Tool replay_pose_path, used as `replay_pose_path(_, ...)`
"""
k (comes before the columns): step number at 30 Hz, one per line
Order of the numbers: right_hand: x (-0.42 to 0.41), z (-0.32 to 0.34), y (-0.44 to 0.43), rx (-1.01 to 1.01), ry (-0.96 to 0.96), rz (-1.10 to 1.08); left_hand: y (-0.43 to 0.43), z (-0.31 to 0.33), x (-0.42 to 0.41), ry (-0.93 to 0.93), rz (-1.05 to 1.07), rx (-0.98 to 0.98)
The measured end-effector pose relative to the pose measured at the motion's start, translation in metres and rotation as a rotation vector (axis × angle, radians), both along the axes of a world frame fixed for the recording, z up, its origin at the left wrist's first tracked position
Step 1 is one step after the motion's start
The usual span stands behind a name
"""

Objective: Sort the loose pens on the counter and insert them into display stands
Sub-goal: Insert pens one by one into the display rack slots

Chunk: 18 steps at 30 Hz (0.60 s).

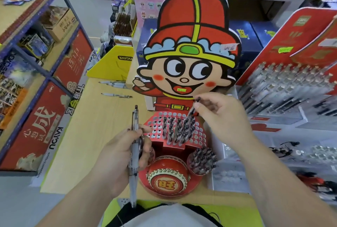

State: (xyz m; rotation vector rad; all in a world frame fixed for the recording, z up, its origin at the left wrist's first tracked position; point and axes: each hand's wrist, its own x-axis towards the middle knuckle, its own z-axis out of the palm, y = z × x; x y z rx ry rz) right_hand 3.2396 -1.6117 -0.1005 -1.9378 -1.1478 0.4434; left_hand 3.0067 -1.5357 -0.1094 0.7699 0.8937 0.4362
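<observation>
Two hands busy. Left hand (118,155) grips a grey pen (134,135) at lower centre, tip down, just left of the cartoon display stand (191,53). Right hand (221,117) pinches a dark pen (191,112), its lower end among pens already standing in the stand's holed red tray (158,117). Several loose pens (116,95) lie on the surface (87,135) at mid-left, well apart from both hands.

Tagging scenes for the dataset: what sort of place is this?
Likely a stationery shop: a cartoon pen display stand on the counter, a red rack full of pens beside it, and shelving with boxed stock.
</observation>
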Motion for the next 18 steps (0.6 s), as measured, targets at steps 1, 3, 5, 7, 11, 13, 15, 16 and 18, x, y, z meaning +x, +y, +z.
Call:
replay_pose_path(1,0.0,-0.003,0.001,-0.012,0.007,0.006,0.002,-0.001,0.001,0.007,0.001,-0.003)
replay_pose_path(3,-0.001,-0.006,0.003,-0.027,0.027,0.015,0.007,-0.004,0.002,0.021,0.003,-0.01)
replay_pose_path(5,0.0,-0.005,0.004,-0.043,0.039,0.019,0.009,-0.007,0.003,0.029,0.001,-0.017)
replay_pose_path(7,0.002,-0.005,0.005,-0.052,0.042,0.016,0.009,-0.009,0.003,0.031,-0.007,-0.023)
replay_pose_path(11,0.002,-0.007,0.006,-0.076,0.043,0.028,0.009,-0.01,0.003,0.025,-0.022,-0.022)
replay_pose_path(13,0.0,-0.01,0.005,-0.102,0.03,0.044,0.009,-0.011,0.004,0.025,-0.024,-0.021)
replay_pose_path(15,-0.003,-0.014,0.005,-0.113,0.035,0.053,0.01,-0.012,0.003,0.026,-0.023,-0.023)
replay_pose_path(16,-0.004,-0.015,0.005,-0.117,0.044,0.056,0.01,-0.012,0.003,0.025,-0.022,-0.023)
replay_pose_path(18,-0.004,-0.016,0.005,-0.145,0.042,0.071,0.009,-0.013,0.003,0.025,-0.021,-0.021)
